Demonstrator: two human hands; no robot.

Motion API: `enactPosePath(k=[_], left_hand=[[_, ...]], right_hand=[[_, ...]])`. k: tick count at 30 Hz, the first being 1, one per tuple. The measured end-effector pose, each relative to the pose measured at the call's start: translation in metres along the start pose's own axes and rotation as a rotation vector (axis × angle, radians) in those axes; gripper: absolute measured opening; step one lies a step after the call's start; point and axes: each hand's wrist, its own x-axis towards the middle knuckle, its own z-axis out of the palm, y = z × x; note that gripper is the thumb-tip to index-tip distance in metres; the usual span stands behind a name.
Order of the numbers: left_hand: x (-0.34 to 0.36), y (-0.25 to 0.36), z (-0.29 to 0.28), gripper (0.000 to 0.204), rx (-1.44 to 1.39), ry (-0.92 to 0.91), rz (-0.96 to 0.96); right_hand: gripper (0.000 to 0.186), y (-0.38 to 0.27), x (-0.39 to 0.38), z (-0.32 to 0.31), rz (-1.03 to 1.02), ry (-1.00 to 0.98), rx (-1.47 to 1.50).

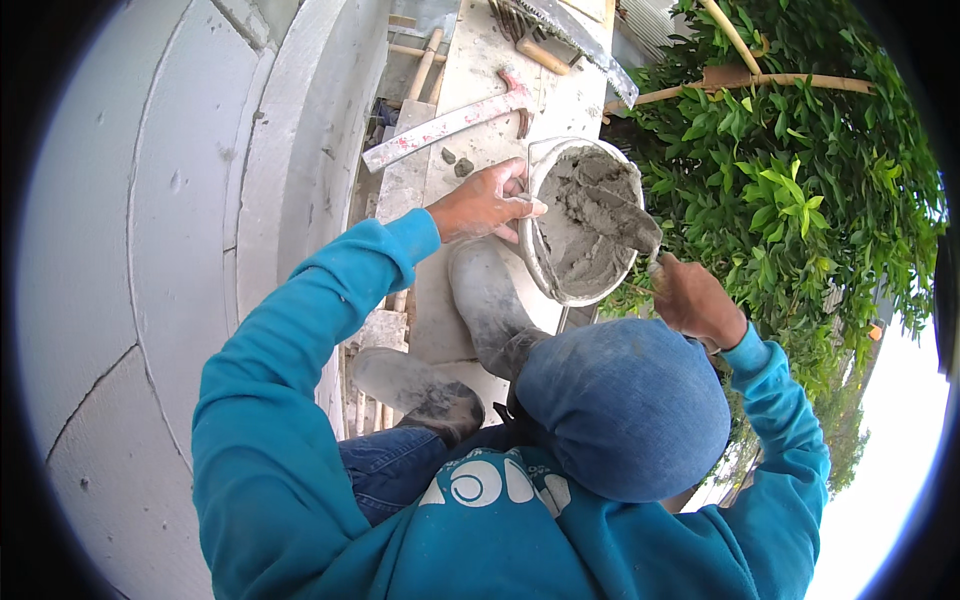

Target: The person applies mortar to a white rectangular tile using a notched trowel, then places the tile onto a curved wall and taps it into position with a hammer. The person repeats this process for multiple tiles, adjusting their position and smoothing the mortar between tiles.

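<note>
A white bucket (527,243) holds wet grey mortar (583,258) and stands on a pale plank in front of me. My left hand (482,204) is closed at the bucket's left rim, thumb stretched toward the edge and fingers curled below it. With my right hand (697,301) I grip the handle of a trowel (633,226) from the right. The trowel's blade is tilted over the right side of the bucket and reaches into the mortar, with its tip covered.
A red-and-white hammer (450,124) lies beyond my left hand, near small mortar lumps (462,167). Farther off is a toothed handsaw (580,38). A pale block wall (180,190) rises at left; leafy branches (790,190) crowd the right. My boots (487,295) rest on the planks.
</note>
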Motion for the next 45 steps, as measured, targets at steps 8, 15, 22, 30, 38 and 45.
enactPosePath(k=[8, 15, 22, 30, 38, 45], left_hand=[[-0.006, 0.005, -0.002, 0.054, 0.028, 0.008, -0.002], [-0.003, 0.0, 0.002, 0.047, -0.006, 0.046, -0.005], [-0.002, -0.001, -0.001, 0.056, 0.025, 0.004, -0.017], [-0.003, 0.006, 0.006, 0.047, -0.008, 0.007, -0.013], [-0.001, -0.005, 0.014, 0.045, 0.015, 0.098, -0.022], [0.008, -0.011, 0.01, 0.047, -0.015, 0.042, 0.006]], right_hand=[[0.022, -0.012, -0.04, -0.031, -0.223, -0.048, -0.526], [0.023, -0.016, -0.016, -0.007, -0.087, 0.17, -0.491], [0.014, 0.009, -0.034, 0.012, -0.087, 0.035, -0.534], [0.018, 0.04, -0.01, -0.042, -0.102, 0.247, -0.598], [0.017, 0.038, 0.044, 0.018, 0.189, -0.545, 0.454], [0.013, 0.026, 0.027, 0.071, 0.187, -0.544, 1.229]])
